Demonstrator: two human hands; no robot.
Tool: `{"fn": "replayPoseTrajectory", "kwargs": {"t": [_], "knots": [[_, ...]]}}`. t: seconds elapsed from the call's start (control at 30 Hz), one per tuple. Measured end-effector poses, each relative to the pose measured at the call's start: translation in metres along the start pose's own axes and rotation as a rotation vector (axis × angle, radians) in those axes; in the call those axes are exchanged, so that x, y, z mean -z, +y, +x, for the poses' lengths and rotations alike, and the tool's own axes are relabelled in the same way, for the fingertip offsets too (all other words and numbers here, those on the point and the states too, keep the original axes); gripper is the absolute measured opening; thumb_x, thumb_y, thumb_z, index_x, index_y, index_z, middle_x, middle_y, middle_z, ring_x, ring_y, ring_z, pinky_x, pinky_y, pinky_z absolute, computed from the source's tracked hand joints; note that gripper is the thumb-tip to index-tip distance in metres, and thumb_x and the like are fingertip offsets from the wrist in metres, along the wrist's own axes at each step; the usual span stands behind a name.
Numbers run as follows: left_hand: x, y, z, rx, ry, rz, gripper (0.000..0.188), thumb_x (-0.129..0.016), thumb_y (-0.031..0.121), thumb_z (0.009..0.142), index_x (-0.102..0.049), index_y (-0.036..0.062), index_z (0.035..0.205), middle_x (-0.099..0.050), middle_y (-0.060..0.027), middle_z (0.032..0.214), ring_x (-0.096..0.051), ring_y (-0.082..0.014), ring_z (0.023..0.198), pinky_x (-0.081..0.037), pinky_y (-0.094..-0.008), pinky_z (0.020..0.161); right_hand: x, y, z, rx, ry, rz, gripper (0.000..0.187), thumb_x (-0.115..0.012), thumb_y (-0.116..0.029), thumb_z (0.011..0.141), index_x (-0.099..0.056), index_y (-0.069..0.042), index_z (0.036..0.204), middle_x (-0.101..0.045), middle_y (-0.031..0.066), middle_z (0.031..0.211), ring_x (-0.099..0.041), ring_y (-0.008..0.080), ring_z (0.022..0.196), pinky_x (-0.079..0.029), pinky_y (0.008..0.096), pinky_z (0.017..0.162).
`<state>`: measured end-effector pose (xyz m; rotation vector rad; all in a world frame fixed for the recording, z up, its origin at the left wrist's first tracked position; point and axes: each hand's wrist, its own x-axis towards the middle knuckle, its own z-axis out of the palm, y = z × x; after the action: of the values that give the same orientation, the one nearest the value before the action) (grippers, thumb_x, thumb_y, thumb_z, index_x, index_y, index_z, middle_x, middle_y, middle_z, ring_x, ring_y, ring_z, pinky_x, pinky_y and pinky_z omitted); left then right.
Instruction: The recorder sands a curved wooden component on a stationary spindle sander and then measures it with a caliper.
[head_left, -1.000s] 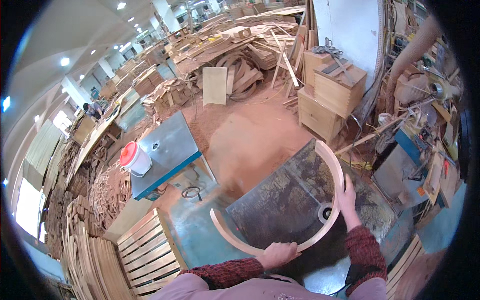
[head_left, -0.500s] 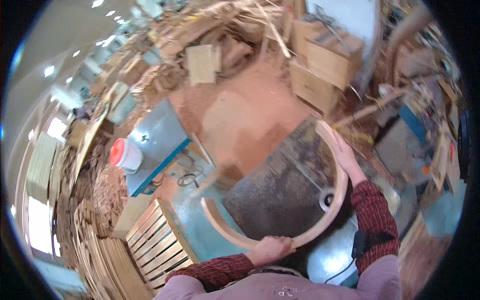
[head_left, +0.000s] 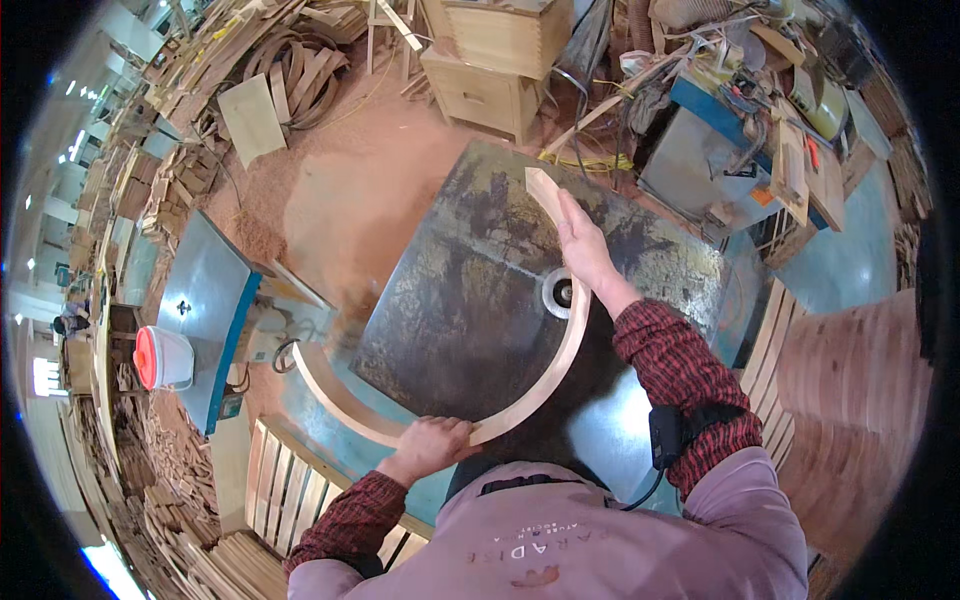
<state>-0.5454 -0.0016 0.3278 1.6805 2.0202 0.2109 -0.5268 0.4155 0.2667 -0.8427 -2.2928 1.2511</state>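
A pale wooden arc (head_left: 535, 392), close to a half ring, lies over a dark metal machine table (head_left: 440, 300) with its open side facing away and left. My left hand (head_left: 435, 445) is closed round its near stretch, by the table's front edge. Along the outer side of its right arm rests my right hand (head_left: 588, 245), fingers straight and together, the palm pressed to the wood; its thumb is hidden. Just inside the arc, beside my right hand, is a round metal collar (head_left: 552, 296) with a dark centre. The wood runs right against the collar's edge.
To the left stands a blue-edged metal table (head_left: 205, 300) bearing a white bucket (head_left: 172, 358) with a red lid. A slatted wooden stack (head_left: 290, 480) is near my left arm. Wooden cabinets (head_left: 490, 85) stand beyond, and a cluttered metal machine (head_left: 715, 160) is at the right.
My view has turned, so the table and arc sit further left and higher in the picture. My right hand is nearer the collar, my left farther from it. Both stay on the wood.
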Motion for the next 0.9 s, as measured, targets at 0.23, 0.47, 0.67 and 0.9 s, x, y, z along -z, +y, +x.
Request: {"fn": "replayPoseTrajectory", "kwargs": {"t": [0.23, 0.47, 0.67, 0.9], "knots": [[0.0, -0.016, -0.036, -0.016, -0.053, 0.041, 0.031, -0.072, 0.038, 0.091, -0.068, 0.0108, 0.104, -0.071, -0.0096, 0.089, -0.071, -0.0312, 0.088, -0.056, -0.0441, 0.081, -0.007, -0.005, -0.051, -0.031, 0.124, -0.043, 0.056, -0.05, -0.011, 0.104, -0.039, -0.009, 0.158, -0.047, 0.0211, 0.156, -0.047, 0.0367, 0.143, -0.038, 0.0407, 0.118], [-0.017, -0.008, -0.059, 0.049, 0.05, 0.074, 0.026, -0.073, 0.031, 0.088, -0.066, 0.0108, 0.104, -0.07, -0.0103, 0.088, -0.071, -0.0325, 0.087, -0.056, -0.0452, 0.08, -0.01, -0.017, -0.1, -0.111, 0.182, -0.071, 0.058, -0.051, -0.008, 0.102, -0.037, -0.01, 0.158, -0.049, 0.0216, 0.154, -0.05, 0.0393, 0.139, -0.042, 0.0438, 0.115], [-0.031, -0.011, -0.08, 0.053, -0.007, 0.066, 0.023, -0.073, 0.031, 0.087, -0.068, 0.0129, 0.101, -0.07, -0.0083, 0.087, -0.071, -0.032, 0.085, -0.055, -0.0467, 0.076, -0.014, -0.015, -0.135, -0.084, 0.233, -0.135, 0.061, -0.051, -0.005, 0.101, -0.035, -0.01, 0.159, -0.048, 0.0223, 0.154, -0.053, 0.0411, 0.135, -0.044, 0.046, 0.112], [-0.021, -0.014, -0.098, 0.038, -0.052, 0.048, 0.018, -0.071, 0.029, 0.088, -0.069, 0.0133, 0.098, -0.072, -0.0083, 0.087, -0.071, -0.0318, 0.084, -0.056, -0.0461, 0.073, -0.015, -0.03, -0.165, -0.136, 0.258, -0.146, 0.063, -0.053, -0.004, 0.1, -0.034, -0.012, 0.16, -0.051, 0.0249, 0.15, -0.056, 0.0432, 0.131, -0.047, 0.0482, 0.108]]}}
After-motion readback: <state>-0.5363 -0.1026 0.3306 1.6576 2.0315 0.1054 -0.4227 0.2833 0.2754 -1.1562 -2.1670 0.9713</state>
